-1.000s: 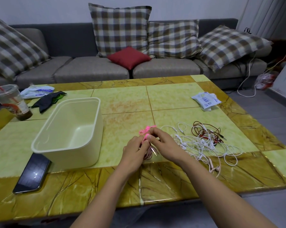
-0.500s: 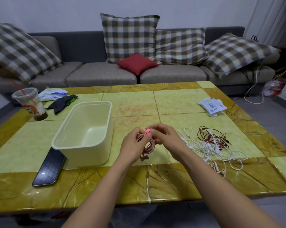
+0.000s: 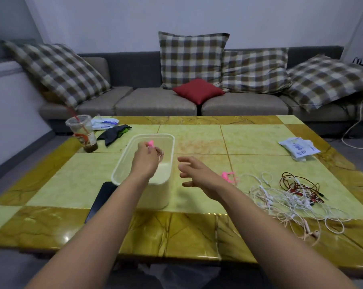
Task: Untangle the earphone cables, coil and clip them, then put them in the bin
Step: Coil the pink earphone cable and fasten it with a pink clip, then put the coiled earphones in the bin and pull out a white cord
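**Q:** Where was the clipped cable?
**A:** Your left hand (image 3: 145, 161) pinched the coiled cable (image 3: 160, 152) at its pink clip (image 3: 150, 144), over the mouth of the bin (image 3: 172, 147).
**Q:** And my right hand?
**A:** Your right hand (image 3: 199, 174) hovered just right of the bin, fingers spread, holding nothing. 1 bunch of spare clips (image 3: 230, 177) lay beside it. The white cables (image 3: 284, 202) and red cables (image 3: 299, 184) lay tangled farther right on the table (image 3: 249, 142).

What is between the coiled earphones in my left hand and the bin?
Nothing visible. The left hand holds the coiled earphones over the open bin, which has no lid. The right hand hovers beside the bin, out of the way.
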`<state>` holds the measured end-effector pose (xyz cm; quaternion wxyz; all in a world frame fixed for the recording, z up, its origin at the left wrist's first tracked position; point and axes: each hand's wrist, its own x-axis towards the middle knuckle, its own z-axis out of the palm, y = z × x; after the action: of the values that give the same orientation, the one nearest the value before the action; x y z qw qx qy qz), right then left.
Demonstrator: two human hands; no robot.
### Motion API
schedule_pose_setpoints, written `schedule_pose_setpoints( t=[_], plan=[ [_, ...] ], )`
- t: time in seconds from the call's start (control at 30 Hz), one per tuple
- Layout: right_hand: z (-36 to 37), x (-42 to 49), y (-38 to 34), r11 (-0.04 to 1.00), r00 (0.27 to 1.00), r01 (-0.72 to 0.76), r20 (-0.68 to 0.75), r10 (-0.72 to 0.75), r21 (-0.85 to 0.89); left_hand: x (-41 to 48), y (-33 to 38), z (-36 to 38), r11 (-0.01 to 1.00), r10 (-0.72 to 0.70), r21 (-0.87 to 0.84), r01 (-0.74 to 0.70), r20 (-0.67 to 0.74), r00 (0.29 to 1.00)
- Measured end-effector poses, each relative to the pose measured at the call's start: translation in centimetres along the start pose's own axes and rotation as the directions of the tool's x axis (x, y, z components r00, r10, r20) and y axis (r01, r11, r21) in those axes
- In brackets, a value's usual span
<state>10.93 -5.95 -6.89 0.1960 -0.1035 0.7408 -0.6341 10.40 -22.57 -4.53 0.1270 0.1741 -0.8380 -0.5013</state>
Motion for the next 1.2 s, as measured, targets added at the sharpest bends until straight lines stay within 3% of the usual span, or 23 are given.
schedule_pose_setpoints(
  t=[0.17,0.23,0.3,0.4,0.5,0.6,0.73,1.0,1.1,1.2],
  plan=[
    [1.8,0.6,0.2,1.0,0.995,-0.021,0.099,0.022,-0.009,0.2,-3.0,-0.4,0.887,-0.072,0.455,-0.074,0.295,0.953],
    [1.6,0.7,0.4,1.0,0.994,-0.024,0.103,0.024,-0.001,0.3,-2.6,-0.4,0.776,-0.084,0.62,-0.114,0.28,0.956],
    [1.1,0.6,0.6,0.999,0.994,-0.037,0.107,0.036,0.009,-0.2,-1.5,0.1,0.708,0.061,0.687,-0.162,0.168,0.984],
    [-0.5,0.0,1.0,0.997,0.995,-0.064,0.078,0.068,-0.05,-1.7,0.8,2.0,0.763,0.389,0.545,-0.346,0.04,0.921],
    [-3.7,-1.1,1.9,0.978,0.994,-0.103,0.008,0.106,-0.18,-2.8,2.5,5.3,0.788,0.491,0.379,-0.485,0.086,0.867],
    [-7.6,-2.5,3.4,0.934,0.981,-0.189,-0.098,0.166,-0.302,-3.6,2.7,9.4,0.788,0.454,0.342,-0.512,0.24,0.858],
    [-11.8,-3.8,5.5,0.9,0.953,-0.279,-0.215,0.215,-0.335,-3.5,0.9,14.6,0.765,0.297,0.418,-0.49,0.446,0.844],
    [-16.0,-3.1,8.8,0.866,0.923,-0.331,-0.32,0.215,-0.374,-1.4,-1.7,21.7,0.691,0.18,0.51,-0.513,0.565,0.805],
    [-16.7,-2.5,9.8,0.856,0.925,-0.347,-0.292,0.245,-0.383,-0.6,-2.4,22.8,0.678,0.252,0.505,-0.534,0.523,0.814],
    [-17.2,-2.3,10.2,0.844,0.924,-0.337,-0.318,0.212,-0.417,0.6,-2.6,22.9,0.722,0.335,0.492,-0.486,0.366,0.868]
  ],
)
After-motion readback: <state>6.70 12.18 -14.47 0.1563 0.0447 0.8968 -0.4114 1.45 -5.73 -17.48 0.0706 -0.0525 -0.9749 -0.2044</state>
